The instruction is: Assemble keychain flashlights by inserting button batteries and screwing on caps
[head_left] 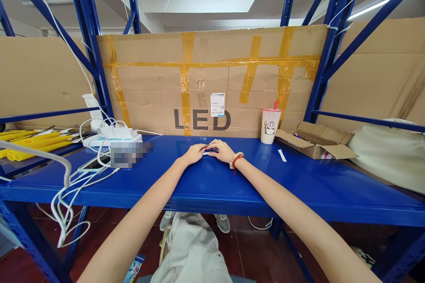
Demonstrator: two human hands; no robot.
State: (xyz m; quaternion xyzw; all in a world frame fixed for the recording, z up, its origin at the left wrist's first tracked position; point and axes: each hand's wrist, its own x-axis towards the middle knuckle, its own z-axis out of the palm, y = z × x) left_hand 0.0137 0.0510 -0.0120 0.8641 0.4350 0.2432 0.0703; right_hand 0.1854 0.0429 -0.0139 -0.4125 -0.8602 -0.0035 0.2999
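Both of my hands meet over the middle of the blue shelf top [212, 185], their fingertips close together. Between them shows a small slim item [210, 152], partly dark and partly whitish; my fingers cover most of it, so its kind is unclear. My left hand [194, 154] has its fingers curled at the item's left end. From the right, my right hand [223, 149] arches over it with bent fingers, a beaded bracelet and red cord at the wrist.
A paper cup [269, 127] with a red straw stands at the back right, near a white strip [282, 155] and an open cardboard box [318, 139]. Tangled white cables [99, 154] and yellow-handled items [40, 143] lie left. A taped cardboard panel [152, 93] closes the back.
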